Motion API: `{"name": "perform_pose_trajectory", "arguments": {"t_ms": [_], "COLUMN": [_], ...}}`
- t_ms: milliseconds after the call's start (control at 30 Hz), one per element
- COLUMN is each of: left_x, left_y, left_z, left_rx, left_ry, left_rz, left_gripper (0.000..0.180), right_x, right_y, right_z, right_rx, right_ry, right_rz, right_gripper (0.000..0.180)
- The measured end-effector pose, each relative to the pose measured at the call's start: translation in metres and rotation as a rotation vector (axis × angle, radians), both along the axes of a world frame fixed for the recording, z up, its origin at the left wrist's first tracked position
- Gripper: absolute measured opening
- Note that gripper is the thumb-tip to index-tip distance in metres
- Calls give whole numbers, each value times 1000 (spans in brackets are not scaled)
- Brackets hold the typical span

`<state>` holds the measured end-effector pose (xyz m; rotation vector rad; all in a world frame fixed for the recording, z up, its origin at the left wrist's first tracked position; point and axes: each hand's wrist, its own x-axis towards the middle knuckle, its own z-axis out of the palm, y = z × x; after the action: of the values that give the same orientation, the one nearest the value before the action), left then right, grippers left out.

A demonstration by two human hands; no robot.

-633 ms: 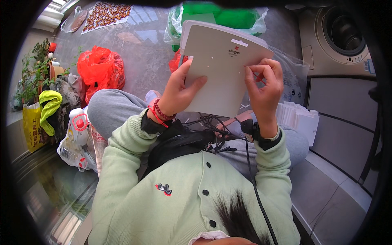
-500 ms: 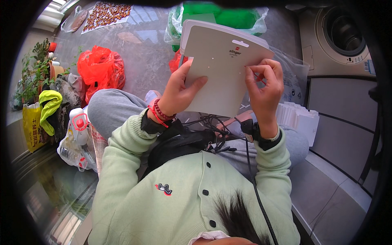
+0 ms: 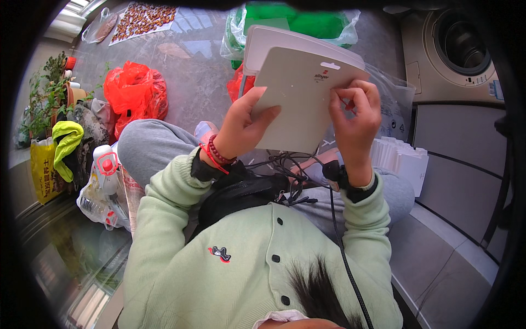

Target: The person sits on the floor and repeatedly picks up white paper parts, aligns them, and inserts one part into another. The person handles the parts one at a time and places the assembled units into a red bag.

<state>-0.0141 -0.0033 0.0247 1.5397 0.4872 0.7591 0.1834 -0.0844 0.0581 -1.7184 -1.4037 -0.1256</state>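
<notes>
Both hands are raised in front of my lap around a small stack of pale grey header cards. The front card (image 3: 298, 112) has a slotted hanging hole at its top edge and tilts toward me. Behind it stand more cards (image 3: 290, 41), their tops spread away from the front one. My left hand (image 3: 241, 123) grips the stack's left edge, thumb across the front card. With thumb and index finger together, my right hand (image 3: 357, 118) pinches at the front card's right edge. A bit of red shows inside its curled fingers; I cannot make out what it is.
Folded white cards (image 3: 400, 162) stand in a row by my right knee. A clear bag with green contents (image 3: 296, 22) lies ahead, a red plastic bag (image 3: 134, 93) ahead left. A washing machine (image 3: 455, 52) stands far right. Black cables (image 3: 285, 164) cross my lap.
The front card's top has tipped toward me and down, opening a gap to the cards behind. Both hands stay nearly in place.
</notes>
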Motion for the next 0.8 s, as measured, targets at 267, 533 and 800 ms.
{"name": "perform_pose_trajectory", "arguments": {"t_ms": [267,533,800], "left_x": [2,1,6], "left_y": [8,19,14], "left_z": [4,-2,-2], "left_rx": [559,872,976], "left_ry": [79,83,53], "left_rz": [172,166,110], "left_gripper": [38,34,23], "right_x": [11,40,20], "right_y": [-1,-13,-9], "right_z": [0,20,9], "right_rx": [73,9,-272], "right_ry": [-73,309,418], "right_rz": [152,160,287], "right_gripper": [16,15,14]}}
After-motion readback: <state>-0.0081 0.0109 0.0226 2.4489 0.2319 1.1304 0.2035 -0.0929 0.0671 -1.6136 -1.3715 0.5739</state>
